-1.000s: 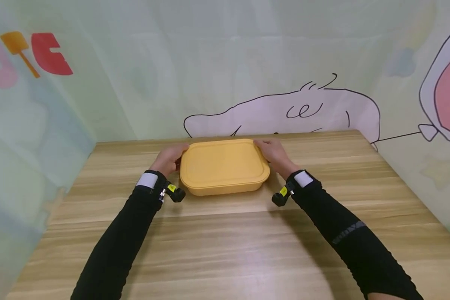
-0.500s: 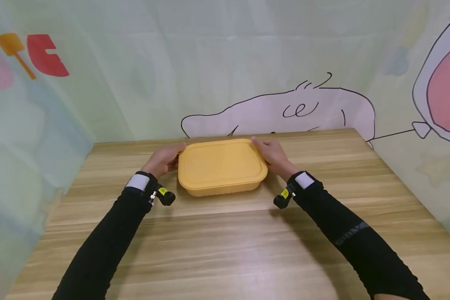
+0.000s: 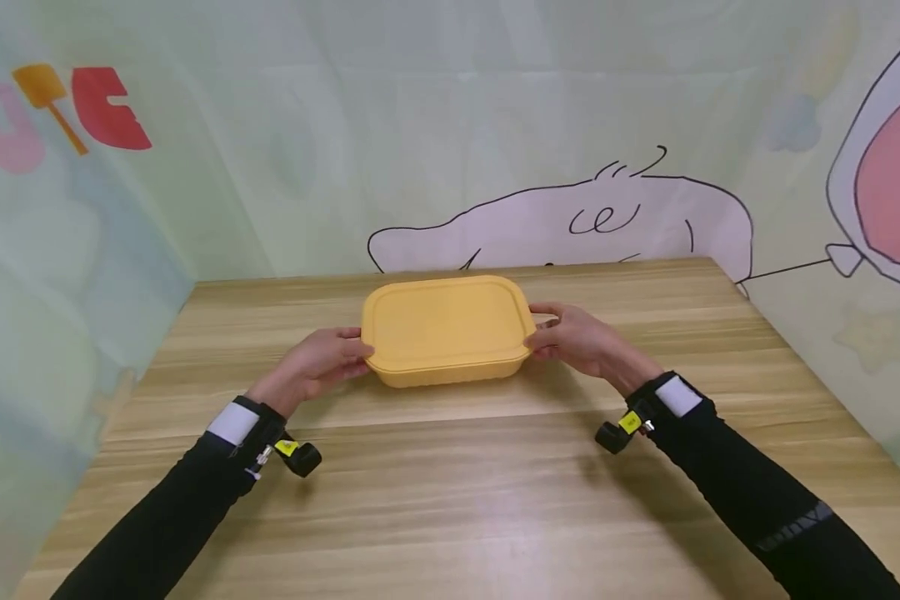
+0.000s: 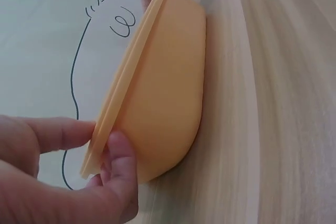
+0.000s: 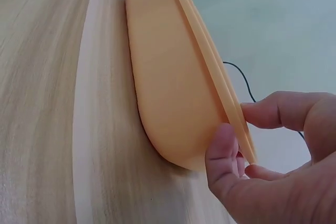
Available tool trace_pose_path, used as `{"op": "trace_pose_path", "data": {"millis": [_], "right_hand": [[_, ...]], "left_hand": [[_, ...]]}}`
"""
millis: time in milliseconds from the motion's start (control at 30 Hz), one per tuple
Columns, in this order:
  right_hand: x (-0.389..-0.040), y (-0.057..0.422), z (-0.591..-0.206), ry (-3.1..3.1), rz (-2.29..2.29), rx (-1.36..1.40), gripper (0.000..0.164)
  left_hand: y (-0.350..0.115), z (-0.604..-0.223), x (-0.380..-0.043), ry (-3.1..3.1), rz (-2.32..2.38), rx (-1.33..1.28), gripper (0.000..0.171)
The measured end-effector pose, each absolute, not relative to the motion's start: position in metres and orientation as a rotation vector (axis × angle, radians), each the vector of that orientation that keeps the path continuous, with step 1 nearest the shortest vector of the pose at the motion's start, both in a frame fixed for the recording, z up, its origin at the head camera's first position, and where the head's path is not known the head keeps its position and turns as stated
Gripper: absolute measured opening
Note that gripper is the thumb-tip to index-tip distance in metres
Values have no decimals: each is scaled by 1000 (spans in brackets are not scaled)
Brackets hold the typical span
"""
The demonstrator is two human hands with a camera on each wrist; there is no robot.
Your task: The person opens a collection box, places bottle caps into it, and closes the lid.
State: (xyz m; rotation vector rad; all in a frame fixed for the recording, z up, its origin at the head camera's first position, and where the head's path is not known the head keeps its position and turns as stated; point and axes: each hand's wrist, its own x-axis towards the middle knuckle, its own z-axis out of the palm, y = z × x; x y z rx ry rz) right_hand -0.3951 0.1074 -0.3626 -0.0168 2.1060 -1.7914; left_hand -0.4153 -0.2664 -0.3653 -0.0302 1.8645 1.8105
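A yellow lidded food container (image 3: pixel 446 325) lies flat near the back of the table, its lid on, with no gap visible under the rim. At its left end my left hand (image 3: pixel 318 367) pinches the lid's edge near the front corner. The left wrist view shows one fingertip on top of the rim (image 4: pixel 123 87) and another below it. My right hand (image 3: pixel 581 337) pinches the opposite short end in a similar way. In the right wrist view, fingers (image 5: pixel 223 148) lie on both sides of the lid's rim. Whatever is inside the container is hidden.
The wood-grain table (image 3: pixel 450 475) extends in front of the container and to both sides. Its back edge meets a printed cloth backdrop (image 3: pixel 285 167) close behind the container. A small camera on a black strap (image 3: pixel 258 433) sits on each wrist.
Both hands have slid from the container's far corners toward its near part, and now pinch the lid's edge at the two ends. The container stays in about the same place.
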Motion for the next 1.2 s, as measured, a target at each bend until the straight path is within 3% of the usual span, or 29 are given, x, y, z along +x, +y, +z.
{"op": "trace_pose_path", "data": {"millis": [300,500,833,1200], "right_hand": [[-398,107,-356,2146,-1708,-2,81],[-411,107,-354,2212,-1681,31,57],[-423,104,-362,2342,-1785,205,45],[-377,125,-356,2312,-1622,-42,44]], "left_hand": [[-262,-357,-421,1884,1778,-130,59],[-260,-354,-434,1956,1739,-144,39],[-252,-355,-448,2139,1678,-174,56],[-259,-351,-414,2059,1586,-13,61]]}}
